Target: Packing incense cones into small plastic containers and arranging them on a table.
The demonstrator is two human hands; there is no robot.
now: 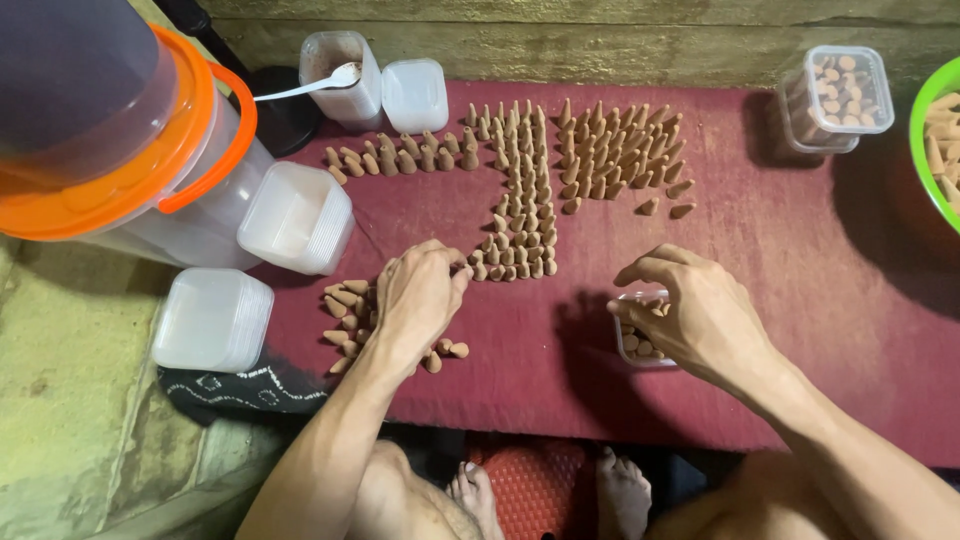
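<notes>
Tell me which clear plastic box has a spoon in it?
The tall clear box at the back left, beside the bucket. A white spoon sticks out of it; the others hold none.

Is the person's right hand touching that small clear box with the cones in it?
Touching. The head view shows the right hand lying over the clear box, fingers on its rim.

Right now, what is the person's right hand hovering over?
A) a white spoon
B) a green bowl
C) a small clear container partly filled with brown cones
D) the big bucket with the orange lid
C: the right hand is arched over a small clear container on the red cloth, with a few brown cones visible inside, while the left hand rests on a loose pile of cones.
</notes>
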